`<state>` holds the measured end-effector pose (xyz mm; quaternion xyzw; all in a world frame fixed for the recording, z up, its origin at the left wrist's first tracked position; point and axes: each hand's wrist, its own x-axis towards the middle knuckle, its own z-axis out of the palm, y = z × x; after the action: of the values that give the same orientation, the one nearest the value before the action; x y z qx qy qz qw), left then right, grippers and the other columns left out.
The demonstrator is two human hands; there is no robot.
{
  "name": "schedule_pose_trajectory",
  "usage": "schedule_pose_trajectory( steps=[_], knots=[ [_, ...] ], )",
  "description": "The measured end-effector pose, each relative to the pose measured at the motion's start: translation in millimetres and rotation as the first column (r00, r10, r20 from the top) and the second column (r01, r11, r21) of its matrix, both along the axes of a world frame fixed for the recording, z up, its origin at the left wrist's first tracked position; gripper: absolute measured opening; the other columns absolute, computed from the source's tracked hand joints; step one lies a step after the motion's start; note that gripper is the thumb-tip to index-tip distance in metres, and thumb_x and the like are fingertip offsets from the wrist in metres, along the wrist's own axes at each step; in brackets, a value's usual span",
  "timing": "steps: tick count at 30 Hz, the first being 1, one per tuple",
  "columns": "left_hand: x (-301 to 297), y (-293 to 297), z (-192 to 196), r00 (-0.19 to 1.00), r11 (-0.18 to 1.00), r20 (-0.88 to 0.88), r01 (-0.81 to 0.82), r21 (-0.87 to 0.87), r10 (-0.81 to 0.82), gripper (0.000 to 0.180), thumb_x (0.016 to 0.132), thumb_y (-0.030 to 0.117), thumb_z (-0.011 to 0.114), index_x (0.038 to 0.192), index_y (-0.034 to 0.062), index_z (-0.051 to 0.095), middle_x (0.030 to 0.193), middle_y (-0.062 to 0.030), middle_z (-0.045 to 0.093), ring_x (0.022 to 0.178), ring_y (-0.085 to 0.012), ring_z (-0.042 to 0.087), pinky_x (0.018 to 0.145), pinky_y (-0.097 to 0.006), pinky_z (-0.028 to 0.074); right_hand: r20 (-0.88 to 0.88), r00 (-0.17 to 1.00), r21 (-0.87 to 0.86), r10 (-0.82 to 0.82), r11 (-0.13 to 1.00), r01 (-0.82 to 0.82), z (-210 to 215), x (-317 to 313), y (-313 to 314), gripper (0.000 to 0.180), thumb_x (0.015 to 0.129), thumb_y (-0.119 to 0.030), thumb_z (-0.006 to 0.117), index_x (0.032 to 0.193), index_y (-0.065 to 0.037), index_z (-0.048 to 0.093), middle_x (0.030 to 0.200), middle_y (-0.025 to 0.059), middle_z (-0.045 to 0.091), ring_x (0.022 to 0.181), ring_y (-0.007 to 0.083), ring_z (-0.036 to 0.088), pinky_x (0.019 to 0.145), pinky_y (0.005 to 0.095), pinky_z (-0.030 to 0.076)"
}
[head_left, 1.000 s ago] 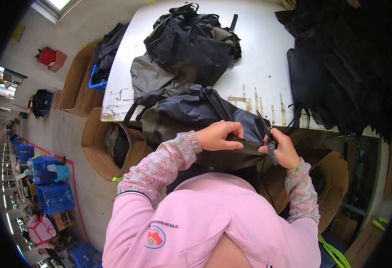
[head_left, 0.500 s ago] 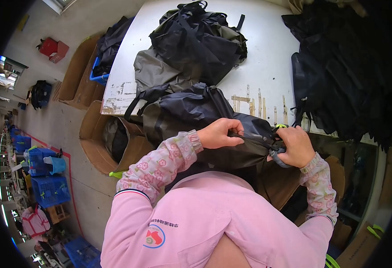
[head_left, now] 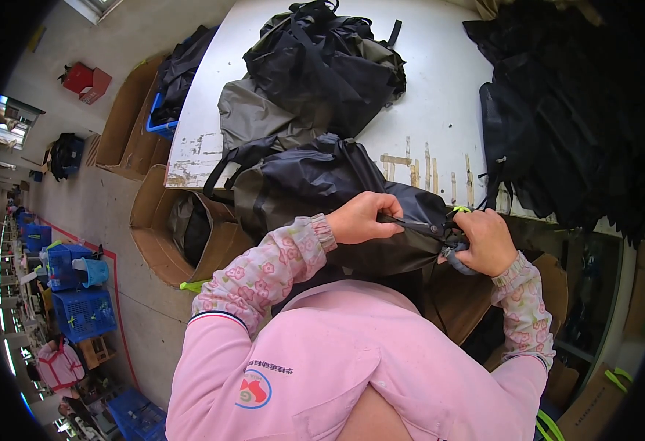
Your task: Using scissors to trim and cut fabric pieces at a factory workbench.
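White and scuffed, the desk (head_left: 440, 95) is filling the upper middle of the view, with a concrete floor (head_left: 109, 213) lying to its left. Two heaps of dark bags are resting on the desk: a grey-and-black pile (head_left: 315, 73) near its far end and a black stack (head_left: 557, 117) along its right side.

At the near edge of the desk, a black bag (head_left: 315, 184) is lying partly over the rim, just in front of the person in a pink top. The left hand (head_left: 363, 218) is pressing down on the bag's near edge, its grip closing over the fabric beside a dark zip line. The right hand (head_left: 484, 242) is curling into a fist at the bag's right corner, its grip pinching a small grey part of the bag; whether that part is a strap end or a zip pull cannot be told. A yellow-green tag (head_left: 460, 209) is showing just above the right hand. Both hands are sitting near each other on the same bag, the floral sleeves reaching in from below.

Open cardboard boxes (head_left: 183, 228) are standing on the floor against the desk's left side, one holding dark bags. Blue plastic crates (head_left: 80, 309) are standing well apart at the far left, and a red box (head_left: 84, 79) is lying near the upper left.
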<state>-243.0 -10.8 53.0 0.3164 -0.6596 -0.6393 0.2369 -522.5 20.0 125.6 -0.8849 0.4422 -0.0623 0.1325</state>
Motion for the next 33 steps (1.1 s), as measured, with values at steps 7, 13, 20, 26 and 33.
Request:
schedule_pose_trajectory(
  steps=[7, 13, 20, 26, 33],
  knots=[
    [1.3, -0.3, -0.5, 0.999, 0.999, 0.037, 0.000, -0.033, 0.001, 0.017, 0.082, 0.011, 0.071, 0.089, -0.0004, 0.060, 0.076, -0.0022, 0.062, 0.070, -0.0081, 0.056, 0.065, -0.024, 0.046, -0.074, 0.997, -0.007, -0.033, 0.999, 0.032, -2.9, -1.3, 2.0, 0.053, 0.062, -0.048, 0.083, 0.077, -0.007, 0.053, 0.065, 0.0104, 0.057, 0.065, 0.0324, 0.057, 0.063, 0.0411, 0.040],
    [0.8, -0.9, 2.0, 0.999, 1.000, 0.033, 0.017, -0.003, -0.017, 0.016, 0.083, 0.011, 0.071, 0.089, 0.0012, 0.060, 0.078, 0.0006, 0.061, 0.073, -0.0055, 0.054, 0.065, -0.022, 0.044, -0.019, 0.999, 0.064, -0.046, 0.997, 0.047, -8.6, -4.1, 5.5, 0.056, 0.063, -0.052, 0.082, 0.075, -0.006, 0.051, 0.062, 0.0114, 0.057, 0.062, 0.0348, 0.057, 0.061, 0.0413, 0.040],
    [0.6, 0.7, -0.3, 0.999, 1.000, 0.035, 0.011, -0.018, -0.010, 0.015, 0.083, 0.010, 0.070, 0.088, 0.0009, 0.060, 0.077, -0.0001, 0.063, 0.071, -0.0056, 0.056, 0.065, -0.022, 0.044, 0.050, 0.998, 0.053, -0.033, 0.998, 0.031, -3.5, 1.2, 5.7, 0.051, 0.061, -0.045, 0.084, 0.076, -0.007, 0.054, 0.064, 0.0100, 0.057, 0.064, 0.0327, 0.057, 0.065, 0.0395, 0.036],
    [0.6, -0.9, 0.1, 0.998, 0.999, 0.052, 0.029, -0.032, -0.027, 0.021, 0.080, 0.013, 0.071, 0.090, -0.0029, 0.060, 0.077, -0.0072, 0.065, 0.070, -0.0122, 0.059, 0.067, -0.027, 0.048, -0.073, 0.997, 0.075, -0.020, 0.997, 0.025, -7.6, -8.0, 5.5, 0.046, 0.064, -0.042, 0.082, 0.074, -0.007, 0.053, 0.059, 0.0090, 0.058, 0.060, 0.0314, 0.057, 0.063, 0.0383, 0.038],
    [2.4, -1.6, -3.7, 1.000, 1.000, -0.012, -0.006, -0.021, 0.006, 0.020, 0.080, 0.013, 0.071, 0.088, -0.0020, 0.060, 0.077, -0.0068, 0.065, 0.070, -0.0124, 0.059, 0.067, -0.027, 0.048, 0.050, 0.994, 0.155, -0.097, 0.984, 0.089, -9.1, 2.3, 2.2, 0.049, 0.061, -0.036, 0.088, 0.079, -0.005, 0.054, 0.066, 0.0108, 0.058, 0.063, 0.0319, 0.057, 0.061, 0.0370, 0.041]
  ],
)
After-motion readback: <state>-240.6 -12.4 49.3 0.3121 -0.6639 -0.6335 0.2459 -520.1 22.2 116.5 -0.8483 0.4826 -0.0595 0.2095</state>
